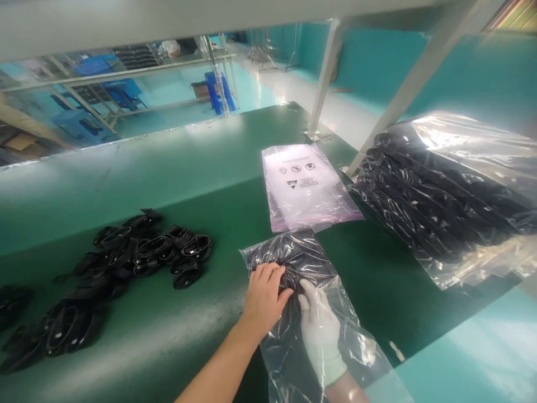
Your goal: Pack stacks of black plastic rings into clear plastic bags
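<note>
A clear plastic bag (352, 341) lies at the front of the green table with tightly packed black items (300, 246) in its far end; they look like coiled cables. My bare left hand (265, 294) curves over the bag's left side, fingers and thumb gripping it and the black items through the film. My right hand (321, 324), in a white glove, appears to be inside the bag under the clear film. Its fingers are bent against the near side of the black items, and the fingertips are partly hidden.
Coiled black cables (151, 246) lie in loose heaps on the green table (201, 212) to the left. Beyond the bag rests a pinkish printed antistatic bag (306, 184). Filled clear bags (440, 196) are piled at right, beside slanted metal posts (325, 78).
</note>
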Demonstrator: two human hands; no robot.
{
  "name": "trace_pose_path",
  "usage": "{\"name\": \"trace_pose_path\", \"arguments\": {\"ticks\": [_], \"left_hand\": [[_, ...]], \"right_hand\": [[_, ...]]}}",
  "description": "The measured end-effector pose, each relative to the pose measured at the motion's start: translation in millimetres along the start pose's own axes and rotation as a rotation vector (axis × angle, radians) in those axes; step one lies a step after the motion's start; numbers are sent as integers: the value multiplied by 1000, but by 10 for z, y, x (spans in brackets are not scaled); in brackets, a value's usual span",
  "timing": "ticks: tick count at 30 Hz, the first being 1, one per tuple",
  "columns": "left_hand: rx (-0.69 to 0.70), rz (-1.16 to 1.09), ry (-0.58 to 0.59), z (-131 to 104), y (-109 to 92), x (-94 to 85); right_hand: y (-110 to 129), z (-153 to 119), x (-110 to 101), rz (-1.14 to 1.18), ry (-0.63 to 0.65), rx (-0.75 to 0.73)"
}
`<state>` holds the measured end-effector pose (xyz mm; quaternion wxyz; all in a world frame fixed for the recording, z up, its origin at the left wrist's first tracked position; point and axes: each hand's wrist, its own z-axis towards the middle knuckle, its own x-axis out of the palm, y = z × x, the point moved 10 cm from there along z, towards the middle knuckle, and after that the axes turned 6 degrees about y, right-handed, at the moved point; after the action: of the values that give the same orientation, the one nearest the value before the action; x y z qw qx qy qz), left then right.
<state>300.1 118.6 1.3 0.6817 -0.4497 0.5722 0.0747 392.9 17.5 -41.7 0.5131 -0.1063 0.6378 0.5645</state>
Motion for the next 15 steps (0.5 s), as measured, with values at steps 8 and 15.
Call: {"name": "trace_pose_path", "arguments": {"ticks": [8, 15], "left_hand": [[-87, -32, -117, -283, 122, -305], [79, 156, -9, -184, -170, 14]], "right_hand": [[-75, -49, -31, 179, 77, 30], [-47, -51, -45, 191, 99, 70]]}}
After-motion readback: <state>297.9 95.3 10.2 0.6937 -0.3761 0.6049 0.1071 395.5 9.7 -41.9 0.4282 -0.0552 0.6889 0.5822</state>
